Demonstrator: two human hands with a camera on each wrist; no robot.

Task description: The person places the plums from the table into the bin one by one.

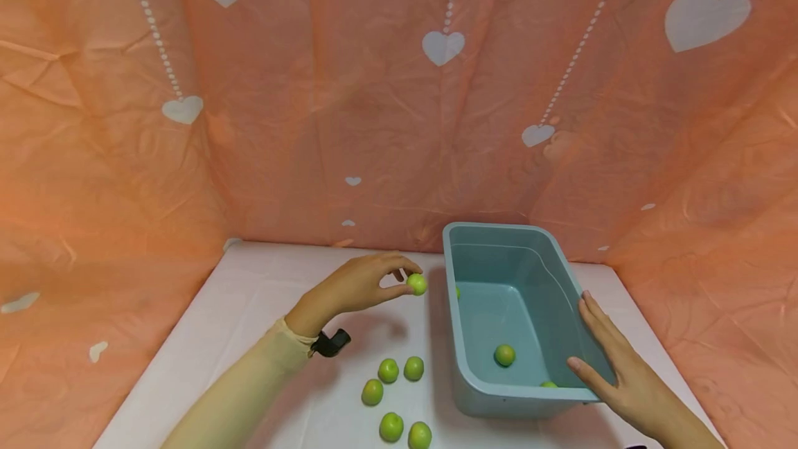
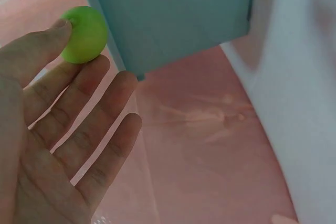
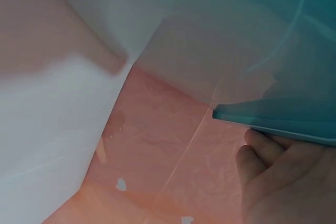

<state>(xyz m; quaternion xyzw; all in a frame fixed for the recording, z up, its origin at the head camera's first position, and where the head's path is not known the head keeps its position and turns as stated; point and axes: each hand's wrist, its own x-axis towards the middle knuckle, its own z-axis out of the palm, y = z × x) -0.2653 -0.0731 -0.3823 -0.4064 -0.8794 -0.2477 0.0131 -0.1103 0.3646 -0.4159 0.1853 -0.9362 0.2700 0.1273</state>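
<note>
A round green fruit (image 1: 416,284) is pinched between the thumb and fingertips of my left hand (image 1: 355,286), held above the table just left of the blue-grey plastic tub (image 1: 458,338). In the left wrist view, the same fruit (image 2: 86,35) shows a small dimple near the thumb, and the other fingers spread out below it. My right hand (image 1: 630,373) holds the tub's near right corner, thumb over the inner side and fingers along the outer rim. Beneath the rim (image 3: 283,132), the right wrist view shows some of its fingers (image 3: 262,148); the thumb is hidden there.
Several similar green fruits (image 1: 391,427) lie loose on the white table (image 1: 249,310), left of the tub's near end. Inside the tub are a fruit (image 1: 505,355) and others partly hidden by its walls. An orange heart-patterned curtain (image 1: 374,109) encloses the back and sides.
</note>
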